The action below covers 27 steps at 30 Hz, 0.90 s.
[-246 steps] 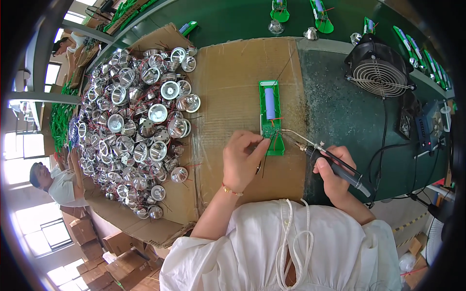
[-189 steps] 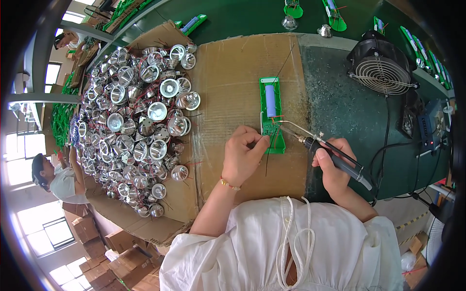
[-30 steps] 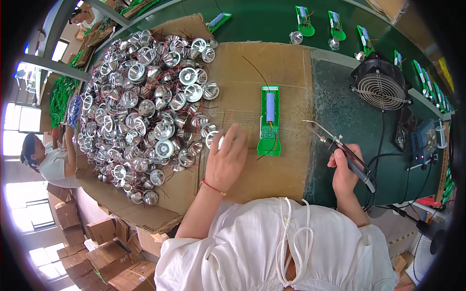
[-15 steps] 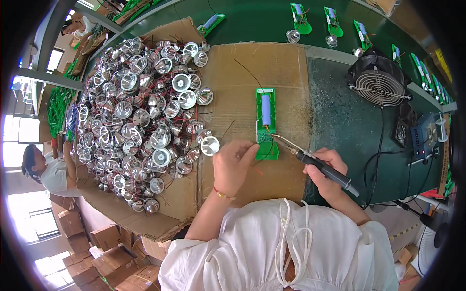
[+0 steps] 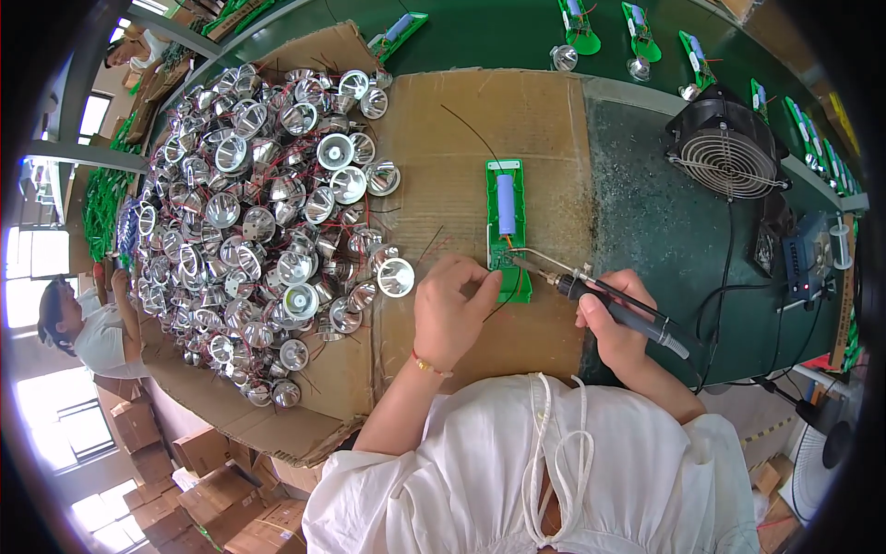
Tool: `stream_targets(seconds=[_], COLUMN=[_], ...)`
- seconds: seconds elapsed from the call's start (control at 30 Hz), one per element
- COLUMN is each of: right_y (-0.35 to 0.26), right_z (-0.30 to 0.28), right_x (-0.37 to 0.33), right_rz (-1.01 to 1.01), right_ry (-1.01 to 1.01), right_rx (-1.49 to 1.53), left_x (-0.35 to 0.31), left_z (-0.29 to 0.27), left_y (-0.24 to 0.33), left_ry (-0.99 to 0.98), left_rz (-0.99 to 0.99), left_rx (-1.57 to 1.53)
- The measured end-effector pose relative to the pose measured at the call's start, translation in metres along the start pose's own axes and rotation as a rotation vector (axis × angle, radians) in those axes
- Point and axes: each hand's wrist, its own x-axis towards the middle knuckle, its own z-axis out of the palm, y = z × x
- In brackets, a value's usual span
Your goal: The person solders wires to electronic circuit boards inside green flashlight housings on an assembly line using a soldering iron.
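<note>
We're judging this as a soldering step, wire to board, with the joint not evidently finished. The green casing [image 5: 520, 222] is lying lengthwise on the cardboard sheet [image 5: 443, 138], between the reflector pile [image 5: 268, 222] and the fan [image 5: 724, 152]. It's carrying a blue cell [image 5: 506, 205] above a small circuit board [image 5: 498, 258].

Our right hand [image 5: 622, 321] is gripping the soldering iron [image 5: 651, 331], fingers closed around the handle; the tip and the thin metal tube [image 5: 556, 260] above it are pointing at the board. Whether the tip is touching, we aren't able to tell.

Our left hand [image 5: 452, 309] is sitting just left of the board, thumb and forefinger nearly together at the casing's edge. A dark wire end is showing below them, but whether they're pinching it or any lead, we can't tell. A loose reflector [image 5: 396, 277] is lying near that hand, on the pile's side.

Next move, we're reckoning, is calling for steadying a lead on its pad with the left fingertips while aiming the tip there, keeping skin off the hot metal.
</note>
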Motion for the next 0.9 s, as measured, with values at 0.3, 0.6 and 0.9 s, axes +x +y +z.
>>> stream_targets(seconds=[0.3, 0.6, 0.9], right_y=[0.0, 0.008, -0.012], right_z=[0.002, -0.009, -0.02], right_x=[0.001, -0.012, -0.01], right_rz=[0.096, 0.1, 0.1], right_ry=[-0.028, 0.06, -0.044], right_rx=[0.035, 0.079, 0.057], left_x=[0.003, 0.002, -0.02], left_z=[0.0, 0.002, -0.007], left_y=[-0.002, -0.008, -0.009], left_ry=[-0.018, -0.087, 0.078], left_rz=[-0.057, -0.108, -0.032], left_rx=[0.02, -0.003, -0.126])
